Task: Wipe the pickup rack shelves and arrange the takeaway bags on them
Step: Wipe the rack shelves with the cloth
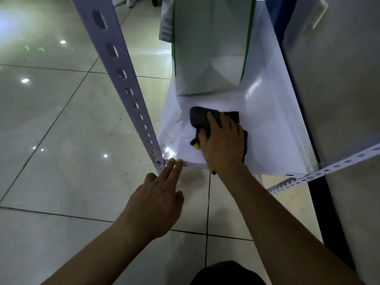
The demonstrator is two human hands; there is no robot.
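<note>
A white rack shelf [271, 128] lies low in front of me. My right hand [221, 140] presses flat on a dark grey cloth [200, 118] with a yellow edge, near the shelf's front. Behind the cloth stands a white takeaway bag [209, 48] with green side edges, upright on the same shelf. My left hand [156, 202] reaches toward the shelf's front left corner, fingers apart, fingertips touching the shelf edge and holding nothing.
A perforated white upright post [121, 73] rises at the shelf's left front corner. A perforated rail [329, 169] runs off to the right. A grey wall or panel [337, 83] borders the shelf on the right. Glossy tiled floor [61, 124] spreads to the left.
</note>
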